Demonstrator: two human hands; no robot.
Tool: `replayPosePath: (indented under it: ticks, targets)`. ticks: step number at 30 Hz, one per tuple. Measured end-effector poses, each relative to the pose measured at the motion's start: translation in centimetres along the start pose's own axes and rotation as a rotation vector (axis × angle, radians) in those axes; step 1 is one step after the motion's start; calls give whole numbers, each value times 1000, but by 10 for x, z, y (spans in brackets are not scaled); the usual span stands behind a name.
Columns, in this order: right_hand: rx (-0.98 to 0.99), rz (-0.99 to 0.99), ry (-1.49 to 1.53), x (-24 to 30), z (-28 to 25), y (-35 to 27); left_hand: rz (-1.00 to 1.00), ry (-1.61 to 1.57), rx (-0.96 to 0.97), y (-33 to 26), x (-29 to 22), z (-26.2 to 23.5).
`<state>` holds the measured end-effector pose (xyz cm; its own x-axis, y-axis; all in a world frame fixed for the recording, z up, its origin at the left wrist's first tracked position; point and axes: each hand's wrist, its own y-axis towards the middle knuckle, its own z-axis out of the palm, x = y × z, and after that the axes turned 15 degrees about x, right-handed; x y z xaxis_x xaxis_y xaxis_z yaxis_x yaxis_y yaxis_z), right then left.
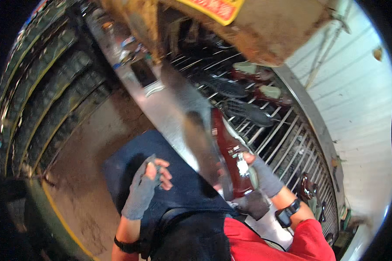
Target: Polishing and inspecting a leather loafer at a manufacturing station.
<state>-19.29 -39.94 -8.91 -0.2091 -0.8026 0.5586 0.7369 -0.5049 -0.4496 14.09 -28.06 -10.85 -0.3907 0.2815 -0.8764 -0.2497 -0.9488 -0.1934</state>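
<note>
A glossy dark-red shoe [231,152] is in my right hand [259,172], which wears a grey fingerless glove. My thumb lies on the shoe's right side, and the shoe slants over the edge of a metal bench [170,102]. My left hand [150,185], gloved the same way, is raised over my dark-clothed lap [174,174]. Its fingers are loosely bent and apart, with nothing seen in them. Near the heel of the shoe lies a dark grey piece of cloth [253,205].
Right of the bench, a barred metal rack [287,135] carries dark soles [252,114] and maroon shoes [270,93]. A rusty brown machine housing [270,37] overhangs its far part. A dark rectangular object [143,73] lies on the bench. Tiered racks [61,78] stand at left.
</note>
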Motion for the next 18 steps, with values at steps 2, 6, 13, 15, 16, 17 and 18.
replayPosePath:
  ticks: [2,6,13,15,16,17,18]
  targets:
    - [-134,-161,-424,42,-53,-45,-6,149,-109,1,7,-6]
    - [-809,-127,-975,66,-175,-155,20,144,-132,-17,30,-22]
    - [-735,56,-1975,59,-155,-77,31,126,-265,-35,39,-18]
    - [-526,-212,-1868,59,-146,6,29,178,-221,-26,32,-13]
    - [-465,-325,-1912,66,-138,41,32,191,-235,-24,30,-10]
    - [-477,-392,-1981,78,-144,66,46,205,-230,-21,27,-8]
    - [-487,-464,-2046,89,-149,89,60,220,-229,-21,26,-5]
